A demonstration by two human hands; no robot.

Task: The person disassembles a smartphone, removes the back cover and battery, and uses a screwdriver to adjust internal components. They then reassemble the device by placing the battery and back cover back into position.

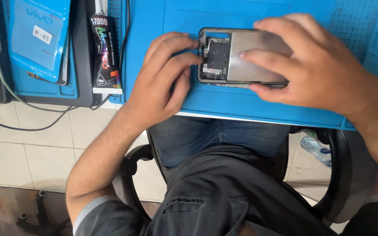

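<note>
Blue mat (250, 102) bears opened phone (224, 57), both hands' fingers (259, 54) pressing it.

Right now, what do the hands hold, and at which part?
The opened phone: right hand grips its right end, left hand fingertips press its left edge.

Left hand (162, 76): palm down, wrist bent slightly, fingers curled and bunched, fingertips (192, 43) pointing right, thumb tucked below them. Left forearm bare, running down-left to a bent elbow at a short grey sleeve. Right hand (311, 65): palm down, fingers spread and reaching left, index fingertip (243, 54) pressed flat, thumb low along the near edge. Right forearm bare, leaving at the right edge. Hands near each other, not touching. Seated, thighs below.
</note>
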